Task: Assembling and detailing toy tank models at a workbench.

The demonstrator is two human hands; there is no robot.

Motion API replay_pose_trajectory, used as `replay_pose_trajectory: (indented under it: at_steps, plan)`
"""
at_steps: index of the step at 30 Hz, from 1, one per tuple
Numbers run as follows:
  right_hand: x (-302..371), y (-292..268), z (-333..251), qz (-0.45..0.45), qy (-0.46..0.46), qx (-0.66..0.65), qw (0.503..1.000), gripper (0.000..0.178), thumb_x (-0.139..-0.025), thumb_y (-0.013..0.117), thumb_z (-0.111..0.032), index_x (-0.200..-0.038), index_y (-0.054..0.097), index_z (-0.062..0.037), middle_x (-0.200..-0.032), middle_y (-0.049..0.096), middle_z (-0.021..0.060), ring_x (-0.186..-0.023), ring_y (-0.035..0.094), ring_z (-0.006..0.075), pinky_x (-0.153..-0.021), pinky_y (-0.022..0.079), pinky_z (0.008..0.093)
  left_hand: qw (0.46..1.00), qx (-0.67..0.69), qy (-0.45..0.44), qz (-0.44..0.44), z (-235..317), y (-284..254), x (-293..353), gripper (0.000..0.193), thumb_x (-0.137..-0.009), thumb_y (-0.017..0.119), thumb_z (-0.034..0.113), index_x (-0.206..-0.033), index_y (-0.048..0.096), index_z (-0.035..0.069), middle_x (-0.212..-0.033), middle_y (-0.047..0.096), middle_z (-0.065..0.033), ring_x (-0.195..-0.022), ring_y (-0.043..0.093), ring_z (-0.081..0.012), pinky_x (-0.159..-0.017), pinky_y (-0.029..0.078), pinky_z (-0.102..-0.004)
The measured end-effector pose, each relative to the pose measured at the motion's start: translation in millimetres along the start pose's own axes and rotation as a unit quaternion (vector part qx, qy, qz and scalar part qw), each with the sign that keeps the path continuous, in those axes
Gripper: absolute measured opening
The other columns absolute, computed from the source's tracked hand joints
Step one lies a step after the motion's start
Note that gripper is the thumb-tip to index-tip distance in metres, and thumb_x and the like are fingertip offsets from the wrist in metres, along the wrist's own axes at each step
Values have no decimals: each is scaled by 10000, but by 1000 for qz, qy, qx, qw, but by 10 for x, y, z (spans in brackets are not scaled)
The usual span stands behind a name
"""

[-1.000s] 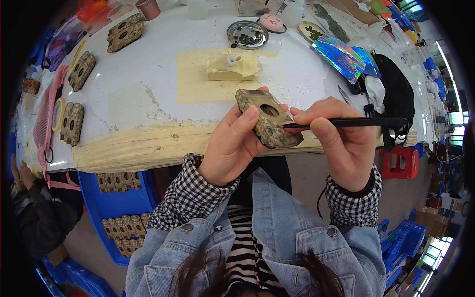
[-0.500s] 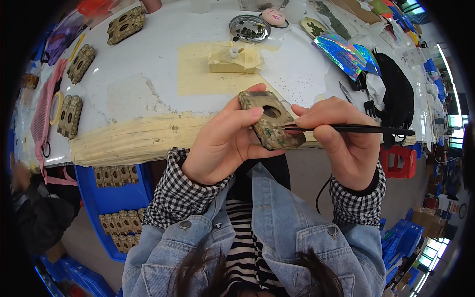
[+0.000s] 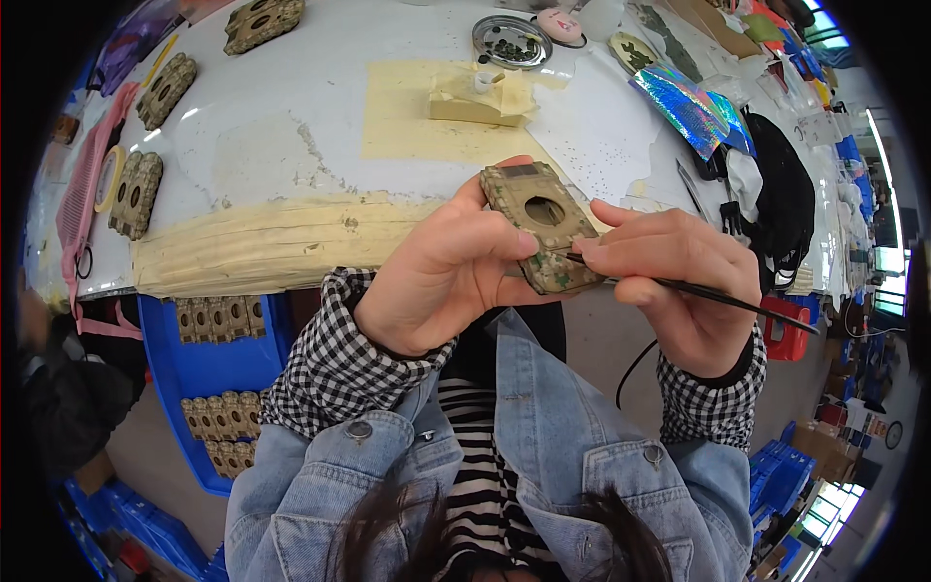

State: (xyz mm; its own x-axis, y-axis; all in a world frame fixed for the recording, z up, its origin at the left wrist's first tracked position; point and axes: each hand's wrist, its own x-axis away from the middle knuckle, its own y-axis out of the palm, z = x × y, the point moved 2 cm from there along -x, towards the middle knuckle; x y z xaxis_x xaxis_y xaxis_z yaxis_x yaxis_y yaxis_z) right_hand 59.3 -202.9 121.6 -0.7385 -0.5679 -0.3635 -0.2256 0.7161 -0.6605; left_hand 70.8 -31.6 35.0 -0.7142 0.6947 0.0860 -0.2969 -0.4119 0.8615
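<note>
My left hand (image 3: 441, 267) grips a camouflage-patterned casing (image 3: 527, 196) with a large round hole, held over the table's front edge. The thumb presses on its face beside the hole. In my right hand (image 3: 684, 276) is a pair of black tweezers (image 3: 722, 297), pinched between thumb and fingers. Their tips reach the casing's surface below the hole, and my fingertips partly cover that spot. Whether the tips hold anything is too small to tell. Beyond the casing, a small white cup (image 3: 483, 81) stands on a tape-covered block (image 3: 475, 109).
More camouflage casings (image 3: 136, 194) lie at the table's left, near a tape roll (image 3: 110, 179) and pink mesh strap (image 3: 82, 209). A blue tray (image 3: 208, 371) of casings is below left. Farther back are a round dish (image 3: 485, 60) of dark pieces, a shiny pouch (image 3: 684, 109) and loose tweezers (image 3: 691, 186).
The right hand has tilted the tweezers, so their rear end now hangs lower. The left hand has turned the casing slightly. The whole view has shifted a little.
</note>
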Motion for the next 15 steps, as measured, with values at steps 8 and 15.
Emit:
replay_pose_trajectory:
  at_steps: [8,15]
  plan:
    - [-5,15,1,-4,22,-2,1000,156,-780,710,-74,-912,676,2,-839,680,92,-744,654,238,-872,526,384,1000,-6,-5,-2,8,-12,7,650,-852,457,63,-1441,183,68,-1352,402,-155,-1193,505,-260,-976,466,-434]
    - [1,14,7,-6,57,-27,998,128,-798,693,-52,-913,672,2,-831,681,92,-756,651,217,-881,509,350,1000,-6,-1,-1,-16,-19,1,685,-835,475,55,-1447,170,79,-1371,384,-161,-1212,485,-267,-987,449,-440]
